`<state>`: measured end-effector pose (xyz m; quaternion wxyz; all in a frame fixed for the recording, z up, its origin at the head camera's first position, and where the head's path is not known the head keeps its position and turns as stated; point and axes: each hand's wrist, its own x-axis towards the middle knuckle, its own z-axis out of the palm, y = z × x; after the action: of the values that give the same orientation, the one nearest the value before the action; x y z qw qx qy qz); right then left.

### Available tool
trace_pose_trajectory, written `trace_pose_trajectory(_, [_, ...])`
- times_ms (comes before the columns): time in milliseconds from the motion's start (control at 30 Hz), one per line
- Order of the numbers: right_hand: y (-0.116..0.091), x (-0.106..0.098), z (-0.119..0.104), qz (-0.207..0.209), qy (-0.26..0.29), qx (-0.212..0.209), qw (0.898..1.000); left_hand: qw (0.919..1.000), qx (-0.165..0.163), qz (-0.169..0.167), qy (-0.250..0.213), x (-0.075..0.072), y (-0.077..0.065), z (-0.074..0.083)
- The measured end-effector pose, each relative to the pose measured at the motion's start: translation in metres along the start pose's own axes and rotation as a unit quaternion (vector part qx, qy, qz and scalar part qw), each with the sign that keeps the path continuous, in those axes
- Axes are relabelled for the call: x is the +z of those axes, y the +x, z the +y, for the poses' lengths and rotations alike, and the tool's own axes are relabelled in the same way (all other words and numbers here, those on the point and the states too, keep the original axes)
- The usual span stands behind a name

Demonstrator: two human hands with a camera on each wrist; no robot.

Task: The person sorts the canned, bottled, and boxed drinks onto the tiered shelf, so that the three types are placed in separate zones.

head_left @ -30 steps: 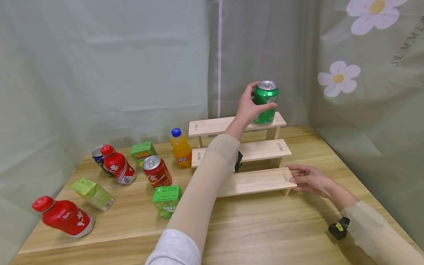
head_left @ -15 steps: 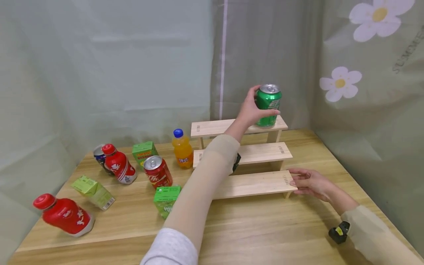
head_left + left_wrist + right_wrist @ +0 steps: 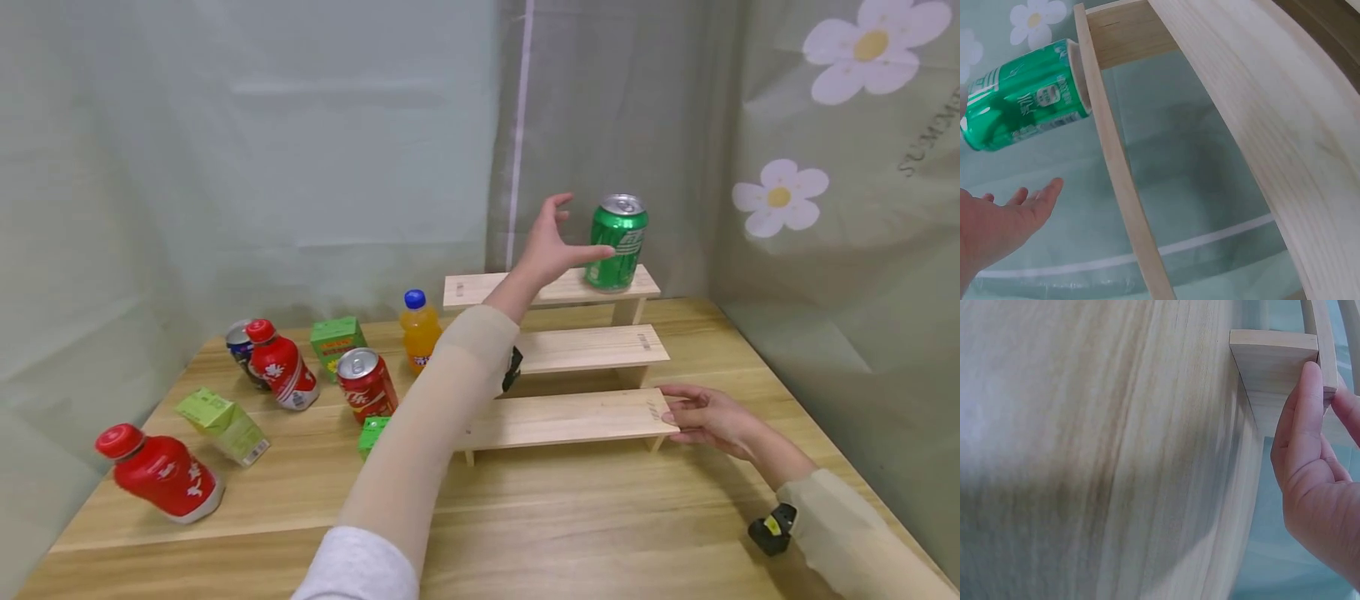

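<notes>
A green drink can (image 3: 618, 250) stands upright at the right end of the top board of a three-tier wooden shelf (image 3: 592, 347). Just left of it is my left hand (image 3: 547, 250), thumb and fingers spread, holding nothing. The left wrist view shows a gap between those fingers (image 3: 1047, 200) and the can (image 3: 1025, 94). At the lowest board's right end, my right hand (image 3: 712, 421) pinches the board between thumb and fingers. In the right wrist view, the fingers (image 3: 1307, 419) lie under the board's edge (image 3: 1329, 362). My left forearm hides parts of the boards' left side.
On the table's left are two red bottles (image 3: 167, 475) (image 3: 285, 367), a red can (image 3: 367, 387), a dark blue can (image 3: 243, 350), an orange drink bottle (image 3: 420, 333), and green drink cartons (image 3: 225, 425) (image 3: 337, 342) (image 3: 371, 433). Curtains (image 3: 337, 150) enclose the table.
My left hand has let go of the green can and drawn back to the left; the can stays on the top board. My right hand keeps its grip on the lowest board.
</notes>
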<state>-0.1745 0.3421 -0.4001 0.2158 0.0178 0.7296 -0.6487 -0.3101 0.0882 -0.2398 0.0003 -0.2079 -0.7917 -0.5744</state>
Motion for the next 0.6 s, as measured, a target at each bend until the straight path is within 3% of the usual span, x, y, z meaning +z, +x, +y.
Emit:
trace_pose_trajectory(400, [0.006, -0.004, -0.002, -0.005, -0.002, -0.001, 1.000, 1.0000, -0.007, 0.002, -0.006, -0.033, -0.023, -0.004])
trace_pose_trajectory(600, [0.008, -0.006, -0.003, -0.005, 0.000, -0.001, 1.000, 0.9995, 0.007, -0.014, -0.027, -0.051, -0.039, -0.005])
